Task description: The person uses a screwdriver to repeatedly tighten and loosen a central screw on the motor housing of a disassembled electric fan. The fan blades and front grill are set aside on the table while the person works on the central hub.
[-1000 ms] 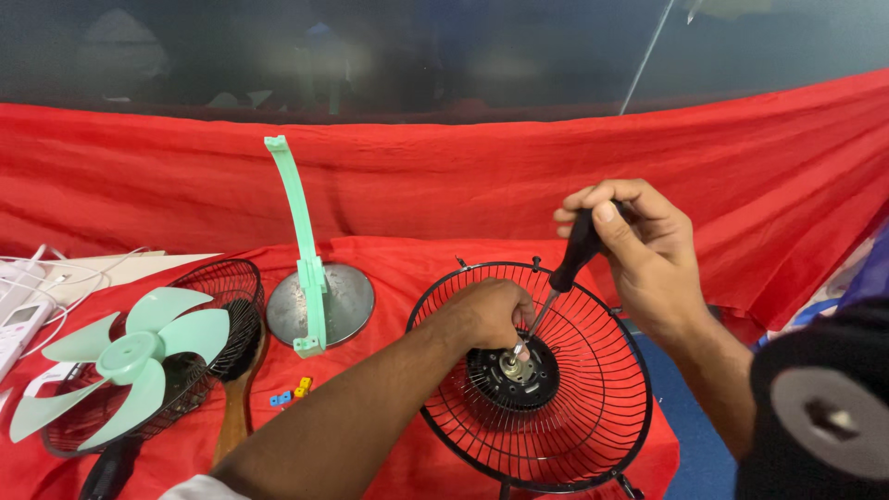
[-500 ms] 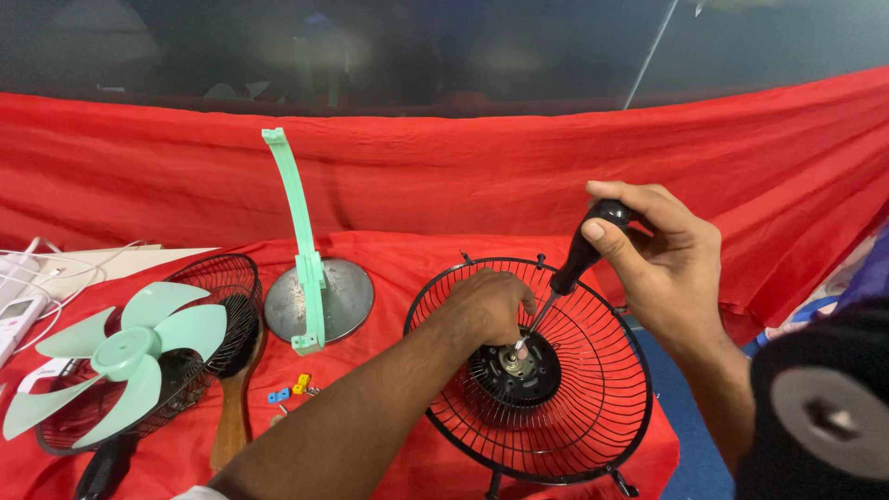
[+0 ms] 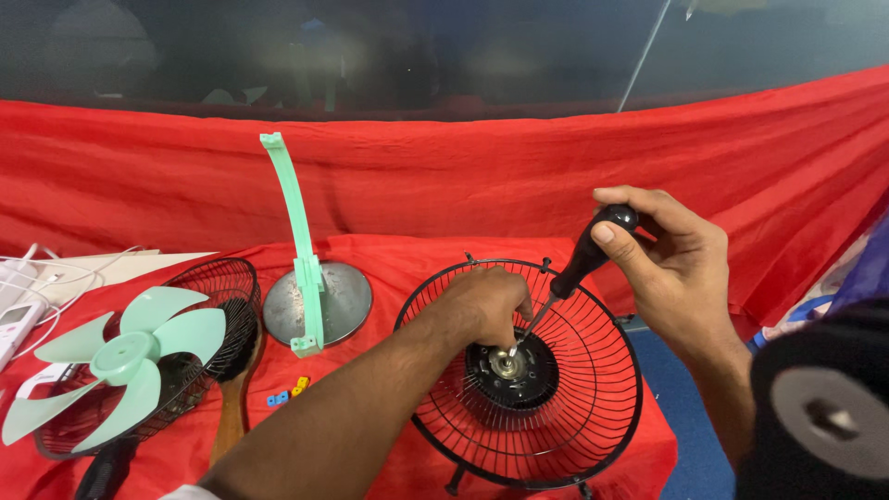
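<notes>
A black wire fan guard [image 3: 526, 380] lies on the red cloth [image 3: 519, 176], nearest the viewer; the left hand [image 3: 482, 306] grips its rim, fingers curled over the wires; the right hand [image 3: 671, 264] holds a black-handled screwdriver [image 3: 569, 278], fingers wrapped tight, tip at the central hub [image 3: 507, 366]; farther left lie mint fan blades [image 3: 120, 356] and a mint stand [image 3: 301, 255].

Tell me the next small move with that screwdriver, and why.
Probably turn the screwdriver in place. Its tip already sits at the metal hub of the black fan guard, the right hand grips the handle, and the left hand steadies the guard.
</notes>
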